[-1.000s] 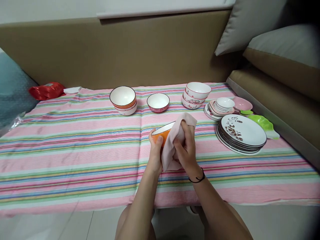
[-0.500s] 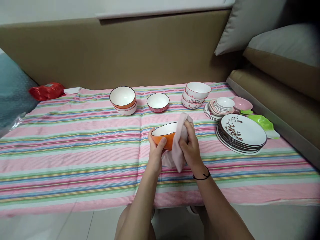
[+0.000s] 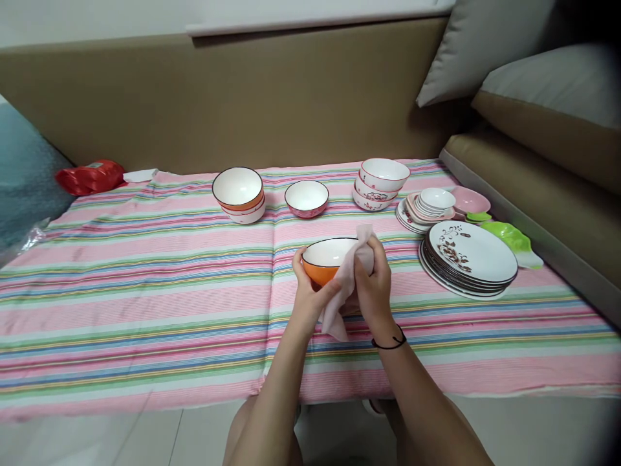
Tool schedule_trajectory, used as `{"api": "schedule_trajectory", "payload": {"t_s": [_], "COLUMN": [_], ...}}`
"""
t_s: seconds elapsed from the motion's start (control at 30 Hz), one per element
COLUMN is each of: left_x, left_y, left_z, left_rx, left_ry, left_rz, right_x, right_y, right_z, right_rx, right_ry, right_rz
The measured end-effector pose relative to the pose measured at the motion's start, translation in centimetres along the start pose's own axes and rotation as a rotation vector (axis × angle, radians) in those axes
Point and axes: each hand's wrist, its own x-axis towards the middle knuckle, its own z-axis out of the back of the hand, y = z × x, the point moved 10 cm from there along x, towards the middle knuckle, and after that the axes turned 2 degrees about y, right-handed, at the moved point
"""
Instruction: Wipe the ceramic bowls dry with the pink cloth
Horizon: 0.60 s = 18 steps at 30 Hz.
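Note:
An orange bowl (image 3: 324,259) with a white inside sits level just above the striped cloth (image 3: 145,285). My left hand (image 3: 310,298) grips its near left wall, thumb on the rim. My right hand (image 3: 374,285) is closed round a pale pink rag (image 3: 345,285) pressed against the bowl's right side and rim. The rag's loose end hangs down between my two hands.
At the back stand a stack of orange-and-white bowls (image 3: 239,194), a single pink bowl (image 3: 306,198) and a stack of red-patterned bowls (image 3: 383,184). Right of me lie stacked plates (image 3: 469,257), small saucers (image 3: 435,203), a green dish (image 3: 509,237). A red bag (image 3: 90,176) lies far left.
The bowl has turned from tilted on its side to level with its opening up, and shifted slightly right. My right hand has slid the rag from over the bowl to its right rim.

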Motion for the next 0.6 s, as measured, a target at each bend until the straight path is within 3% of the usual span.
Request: {"api": "schedule_trajectory", "payload": {"t_s": [0.13,0.3,0.6], "left_x": [-0.4,-0.5,0.6], "left_y": [-0.8,-0.5,1.7], "left_z": [-0.6,0.4,1.4], "left_rx": [0.024,0.004,-0.301], "left_ry": [-0.009,-0.098,-0.184], "left_rz": [0.002,0.019,0.073], "right_x": [-0.2,-0.2,-0.5], "right_y": [-0.3,-0.4,1.5], "right_z": [0.3,-0.3,-1.1], "right_rx": [0.002,0.02,-0.046], "right_ry": [-0.044,0.01,0.068], "right_rz": [-0.016,-0.019,0.148]}}
